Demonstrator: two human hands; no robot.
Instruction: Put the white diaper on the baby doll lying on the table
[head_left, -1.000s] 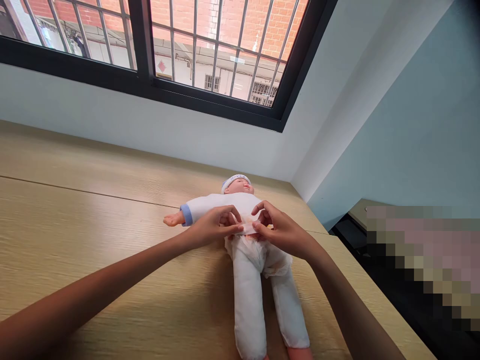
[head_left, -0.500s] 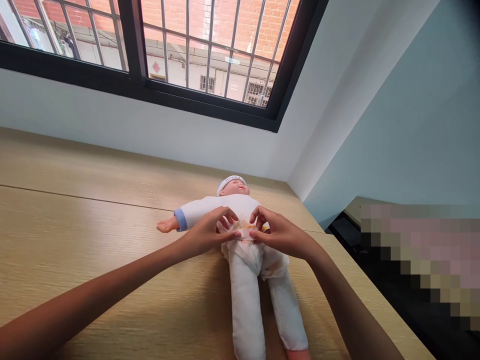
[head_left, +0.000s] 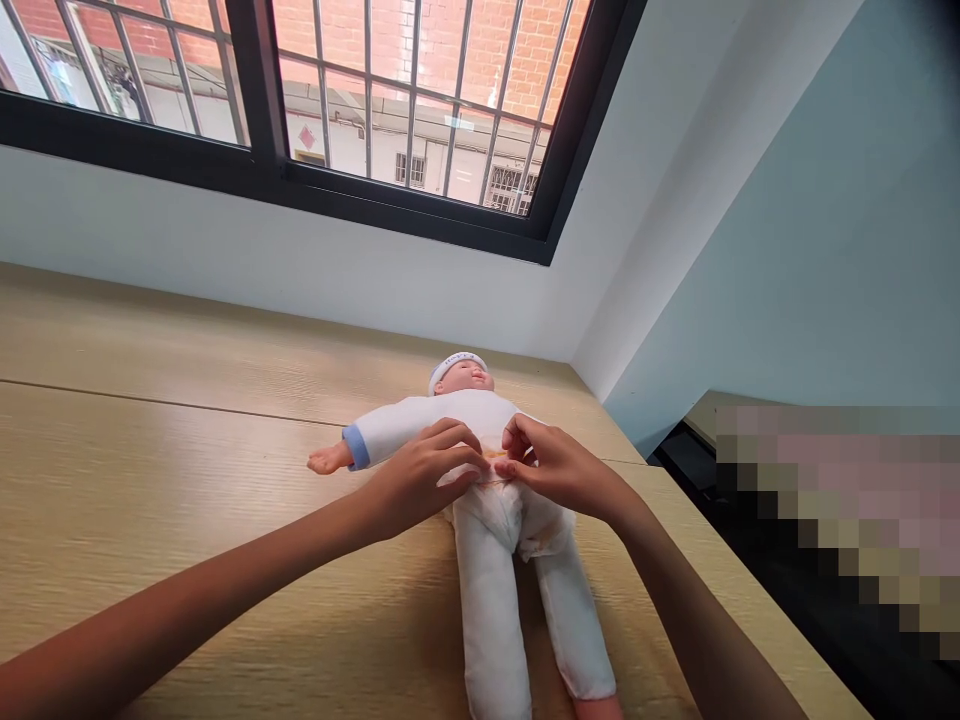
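A baby doll (head_left: 469,405) in a white top with blue cuffs and a white cap lies on its back, its legs toward me. Round its hips is a white diaper (head_left: 495,510) with orange markings at the waist. My left hand (head_left: 435,470) rests on the left part of the diaper's waist, its fingers bent over the front. My right hand (head_left: 559,468) is closed in a pinch at the waist's right part. Both hands' fingertips nearly meet at the middle, and what they pinch there is partly hidden.
The doll lies on a light wooden table (head_left: 187,480) with a seam across it. Behind stand a white wall and a dark-framed window (head_left: 420,215) with bars. Beyond the table's right edge are a black object (head_left: 694,480) and a blurred-out area.
My left hand has shifted its fingers over the waist toward the middle, its thumb now lower. My right hand has hardly moved. The view has shifted slightly.
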